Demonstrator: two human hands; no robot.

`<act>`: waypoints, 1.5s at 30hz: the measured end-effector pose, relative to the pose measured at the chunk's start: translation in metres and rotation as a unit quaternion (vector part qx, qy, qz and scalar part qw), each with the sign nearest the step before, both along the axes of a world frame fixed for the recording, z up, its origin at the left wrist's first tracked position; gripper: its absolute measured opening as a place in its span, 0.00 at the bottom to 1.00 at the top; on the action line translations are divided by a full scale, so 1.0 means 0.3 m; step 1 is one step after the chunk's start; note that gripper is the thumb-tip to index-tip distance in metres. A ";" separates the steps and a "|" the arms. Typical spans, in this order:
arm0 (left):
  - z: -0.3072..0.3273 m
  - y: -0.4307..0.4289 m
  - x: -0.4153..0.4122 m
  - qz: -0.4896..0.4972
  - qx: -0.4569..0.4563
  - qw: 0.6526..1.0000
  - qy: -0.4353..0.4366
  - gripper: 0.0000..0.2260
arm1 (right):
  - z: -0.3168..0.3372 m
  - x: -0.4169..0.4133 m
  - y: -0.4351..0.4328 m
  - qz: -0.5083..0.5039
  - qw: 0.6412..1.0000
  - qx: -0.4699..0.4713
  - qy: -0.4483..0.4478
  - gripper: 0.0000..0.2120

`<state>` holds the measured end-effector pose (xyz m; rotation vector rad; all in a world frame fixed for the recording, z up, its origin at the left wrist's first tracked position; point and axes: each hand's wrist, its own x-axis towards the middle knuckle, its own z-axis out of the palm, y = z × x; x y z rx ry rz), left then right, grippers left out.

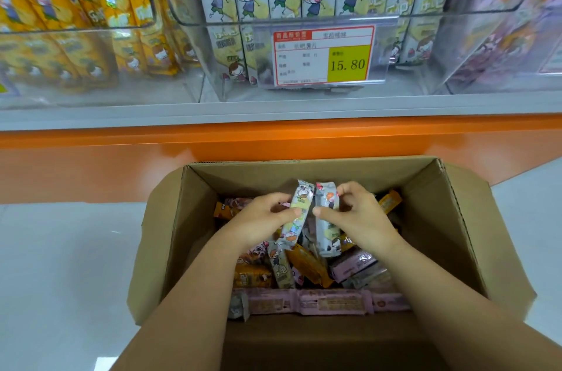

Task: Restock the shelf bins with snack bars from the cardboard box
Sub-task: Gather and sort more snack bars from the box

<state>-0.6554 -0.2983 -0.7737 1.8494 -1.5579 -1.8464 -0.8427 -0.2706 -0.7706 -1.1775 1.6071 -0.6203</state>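
The cardboard box (273, 176) stands open on a white surface (60, 249), flaps folded outward, its far wall close below the shelf's orange band (273, 133). Open room lies along both sides of the box and between its rim and the shelf front. Inside, over a pile of loose bars (307, 270) in orange, pink and grey, the left hand (258, 218) grips one grey bar (299, 206) between thumb and curled fingers. The right hand (365, 218) grips a second grey bar (324, 237) the same way. The two bars are side by side. On the shelf, the left bin (76, 30) holds yellow bars. The middle bin (410, 72), with a price tag (324, 56) on its front, holds upright grey bars. The right bin (501, 10) holds pink bars.
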 end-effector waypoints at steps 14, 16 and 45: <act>0.054 -0.042 -0.017 -0.043 -0.045 0.998 0.005 0.25 | 0.002 -0.007 0.006 0.071 0.991 -0.097 0.061 0.18; 0.048 -0.038 -0.021 -0.001 -0.032 0.999 0.041 0.24 | 0.002 -0.009 0.004 0.076 0.992 -0.092 0.043 0.18; -0.043 -0.001 -0.052 0.037 -0.094 0.994 -0.039 0.21 | -0.133 -0.124 0.057 -0.034 0.969 0.010 0.243 0.08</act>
